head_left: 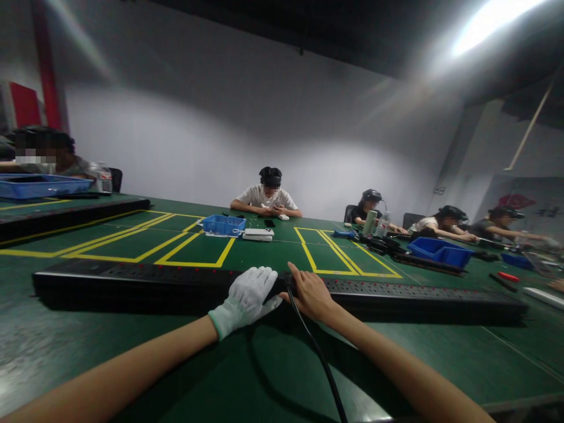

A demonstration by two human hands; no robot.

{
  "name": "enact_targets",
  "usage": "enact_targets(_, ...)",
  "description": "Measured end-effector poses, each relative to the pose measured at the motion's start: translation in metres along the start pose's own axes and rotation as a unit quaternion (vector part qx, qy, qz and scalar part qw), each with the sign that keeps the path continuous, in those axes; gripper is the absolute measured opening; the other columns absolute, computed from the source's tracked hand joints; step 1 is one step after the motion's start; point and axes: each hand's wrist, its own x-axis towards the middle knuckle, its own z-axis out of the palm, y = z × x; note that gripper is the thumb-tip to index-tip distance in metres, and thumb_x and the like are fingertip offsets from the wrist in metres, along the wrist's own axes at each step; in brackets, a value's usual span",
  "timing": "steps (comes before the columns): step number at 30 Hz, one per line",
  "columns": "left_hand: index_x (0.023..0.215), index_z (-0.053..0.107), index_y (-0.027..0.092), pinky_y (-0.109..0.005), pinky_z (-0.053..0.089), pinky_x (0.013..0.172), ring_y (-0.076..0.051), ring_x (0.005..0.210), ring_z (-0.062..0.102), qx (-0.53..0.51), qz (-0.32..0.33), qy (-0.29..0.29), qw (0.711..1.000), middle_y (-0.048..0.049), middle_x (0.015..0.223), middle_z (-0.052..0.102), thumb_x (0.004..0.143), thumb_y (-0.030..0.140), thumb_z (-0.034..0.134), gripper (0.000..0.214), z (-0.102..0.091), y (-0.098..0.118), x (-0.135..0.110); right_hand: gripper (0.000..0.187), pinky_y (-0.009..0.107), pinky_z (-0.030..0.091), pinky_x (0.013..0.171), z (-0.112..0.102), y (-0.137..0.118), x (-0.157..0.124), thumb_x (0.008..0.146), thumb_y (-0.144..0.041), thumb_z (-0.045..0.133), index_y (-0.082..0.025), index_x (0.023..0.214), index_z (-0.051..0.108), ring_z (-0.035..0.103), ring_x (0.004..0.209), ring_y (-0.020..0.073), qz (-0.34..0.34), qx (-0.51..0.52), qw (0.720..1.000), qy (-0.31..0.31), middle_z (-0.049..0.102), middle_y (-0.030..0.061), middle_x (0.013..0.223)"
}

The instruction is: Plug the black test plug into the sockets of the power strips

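Observation:
A long black power strip [423, 299] lies crosswise on the green table, with a row of sockets and small red switches along its top. My left hand [251, 294], in a white glove, is wrapped over the strip's middle, fingers on top and thumb along the near side. Just to its right, my bare right hand [311, 292] has thumb and forefinger around a black plug [288, 280] at the strip. From the plug a black cable [318, 348] runs down toward me over the table edge. The plug's contact with the sockets is hidden.
Beyond the strip, yellow tape outlines [194, 261] mark the table [264, 249]. A blue tray [223, 225] and a white box [258, 234] stand behind. Another strip [79, 217] lies left; a blue bin [440, 252] stands right. Several people sit around.

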Motion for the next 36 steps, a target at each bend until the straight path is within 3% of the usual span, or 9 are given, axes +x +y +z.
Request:
enact_targets(5, 0.121, 0.05, 0.014, -0.044, 0.045, 0.091, -0.028, 0.105, 0.055, 0.005, 0.007, 0.01, 1.0, -0.014, 0.113, 0.06, 0.084, 0.047, 0.048, 0.05, -0.004, 0.003, 0.004, 0.072, 0.036, 0.041, 0.078, 0.003, 0.002, 0.0, 0.089, -0.058, 0.033, -0.005, 0.138, 0.026, 0.058, 0.087, 0.0258, -0.012, -0.01, 1.0, 0.01, 0.062, 0.0166, 0.098)
enact_targets(12, 0.119, 0.05, 0.011, -0.043, 0.044, 0.091, -0.028, 0.106, 0.055, 0.013, 0.023, 0.029, 0.999, -0.0161, 0.11, 0.06, 0.084, 0.044, 0.048, 0.048, 0.0, 0.011, 0.008, 0.076, 0.045, 0.031, 0.094, 0.008, 0.01, -0.005, 0.089, -0.055, 0.038, -0.009, 0.143, 0.014, 0.06, 0.086, 0.025, -0.033, -0.024, 0.998, 0.054, 0.065, 0.0126, 0.093)
enact_targets(18, 0.117, 0.051, 0.008, -0.046, 0.042, 0.092, -0.03, 0.107, 0.053, -0.011, 0.033, 0.028, 0.999, -0.0174, 0.109, 0.06, 0.084, 0.045, 0.044, 0.05, 0.011, 0.048, 0.03, 0.075, 0.046, 0.031, 0.094, 0.002, 0.044, -0.034, 0.09, -0.048, 0.04, -0.007, 0.144, 0.008, 0.06, 0.09, 0.0256, -0.031, -0.018, 0.998, 0.045, 0.065, 0.0148, 0.098)
enact_targets(23, 0.117, 0.051, 0.008, -0.048, 0.043, 0.089, -0.031, 0.108, 0.052, -0.027, 0.02, 0.008, 0.999, -0.018, 0.11, 0.059, 0.086, 0.045, 0.039, 0.049, 0.019, 0.072, 0.044, 0.072, 0.046, 0.033, 0.094, -0.002, 0.065, -0.05, 0.089, -0.046, 0.043, -0.008, 0.143, 0.015, 0.059, 0.095, 0.0271, -0.016, -0.026, 0.999, 0.038, 0.065, 0.0155, 0.1)
enact_targets(30, 0.116, 0.051, 0.011, -0.047, 0.042, 0.09, -0.03, 0.109, 0.051, -0.042, 0.028, 0.018, 0.999, -0.0172, 0.116, 0.056, 0.087, 0.042, 0.039, 0.045, 0.018, 0.07, 0.042, 0.068, 0.042, 0.045, 0.081, -0.009, 0.061, -0.048, 0.087, -0.044, 0.047, -0.011, 0.14, 0.022, 0.059, 0.091, 0.028, -0.008, -0.003, 1.0, 0.024, 0.062, 0.0152, 0.105)
enact_targets(36, 0.118, 0.051, 0.01, -0.047, 0.041, 0.092, -0.031, 0.11, 0.05, -0.035, 0.032, 0.015, 0.999, -0.0173, 0.115, 0.057, 0.086, 0.042, 0.04, 0.047, 0.019, 0.07, 0.041, 0.07, 0.042, 0.045, 0.085, -0.013, 0.061, -0.048, 0.086, -0.04, 0.05, -0.011, 0.141, 0.018, 0.057, 0.101, 0.0268, -0.027, 0.069, 0.997, 0.034, 0.06, 0.0164, 0.112)
